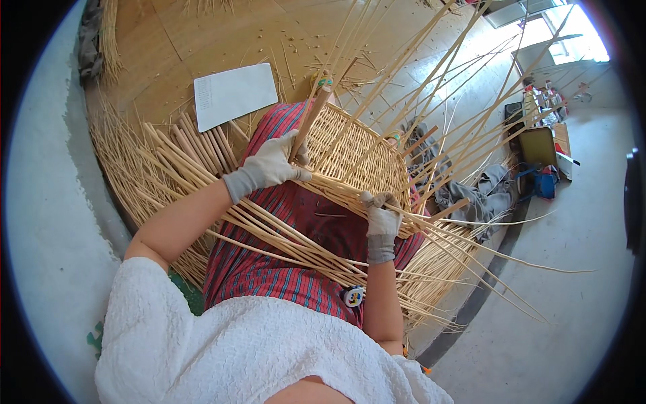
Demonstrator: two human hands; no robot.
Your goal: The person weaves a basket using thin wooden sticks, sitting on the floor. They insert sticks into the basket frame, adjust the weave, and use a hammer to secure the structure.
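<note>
A half-woven wicker basket [350, 151] rests across my lap, with long uncut rods standing up and out from its edges. My left hand [272, 163], in a pale work glove, is closed round the foot of a thick wooden stick [314, 121] at the basket's near left corner. At the near edge my right hand [381, 214], also gloved, is closed on the woven wicker rim, its fingertips partly hidden. Several loose willow rods [289, 239] run across my lap below the basket. Their far ends fan out to the right past my right hand.
Bundles of thin rods [124, 165] and short thick sticks [202, 145] lie at the left. A white paper sheet [235, 94] lies beyond them. More rods [431, 276] and grey cloth [478, 195] are at the right. A small round tape measure [353, 296] sits at my waist.
</note>
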